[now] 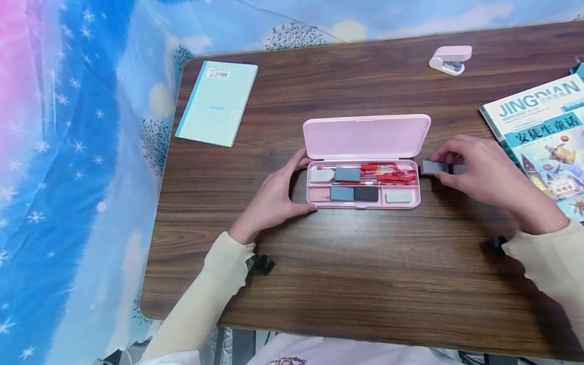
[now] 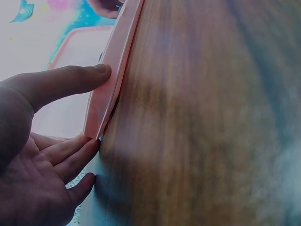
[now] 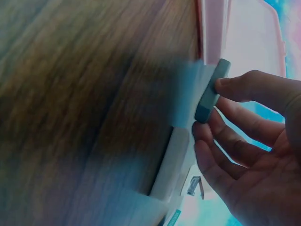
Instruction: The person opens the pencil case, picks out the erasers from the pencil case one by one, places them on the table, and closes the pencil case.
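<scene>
On the right side of the wooden table (image 1: pixel 365 263), the right hand (image 1: pixel 483 172) pinches a small grey eraser (image 1: pixel 431 167) between the thumb and the curled fingers. The eraser is just beside the right end of the pink pencil case (image 1: pixel 362 203), near it but not inside. In the right wrist view the same eraser (image 3: pixel 211 92) stands on its edge between the thumb and the fingertips (image 3: pixel 225 87), close to the pink wall of the case (image 3: pixel 211 28).

At the other end of the case, the left hand (image 1: pixel 274 197) holds the case from the side. Its fingers are only a little bent: the thumb lies at the front corner and the fingers at the back corner. The left wrist view shows the thumb (image 2: pixel 70 80) pressing on the pink edge (image 2: pixel 113 80) and the other fingers touching the corner below.

The case is open, with its lid (image 1: pixel 367 136) standing up behind it. Inside there are red pens (image 1: pixel 388 172) in the back part, and several erasers in white, grey and dark colours in both parts.

Farther away, a light green notebook (image 1: pixel 218 101) lies at the back left of the table. A small pink stapler (image 1: pixel 450 60) is at the back right, and a book with a colourful cover (image 1: pixel 543 137) lies at the right edge. Behind the table there is a blue cloth with stars (image 1: pixel 68 152).
</scene>
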Available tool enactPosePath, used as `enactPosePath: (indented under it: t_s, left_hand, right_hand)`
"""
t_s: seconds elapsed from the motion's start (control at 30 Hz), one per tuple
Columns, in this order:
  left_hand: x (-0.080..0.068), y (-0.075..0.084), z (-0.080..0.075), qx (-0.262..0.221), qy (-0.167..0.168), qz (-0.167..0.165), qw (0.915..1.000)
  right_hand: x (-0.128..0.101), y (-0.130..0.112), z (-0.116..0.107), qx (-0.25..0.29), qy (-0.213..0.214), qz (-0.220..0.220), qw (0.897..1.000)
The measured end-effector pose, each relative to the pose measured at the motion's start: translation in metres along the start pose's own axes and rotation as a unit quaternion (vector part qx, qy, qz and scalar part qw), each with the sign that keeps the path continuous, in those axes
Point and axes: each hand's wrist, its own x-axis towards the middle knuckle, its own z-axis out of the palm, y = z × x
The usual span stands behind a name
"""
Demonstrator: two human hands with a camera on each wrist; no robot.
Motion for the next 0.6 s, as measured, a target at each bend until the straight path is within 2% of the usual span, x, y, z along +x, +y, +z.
enactPosePath:
  t_s: [0.6]
  left_hand:
    - [0.0003,-0.0001,-0.0001,0.0,0.001,0.0,1.0]
  right_hand:
    - [0.0034,-0.0008,0.0041,-0.039,-0.018,-0.01,0.999]
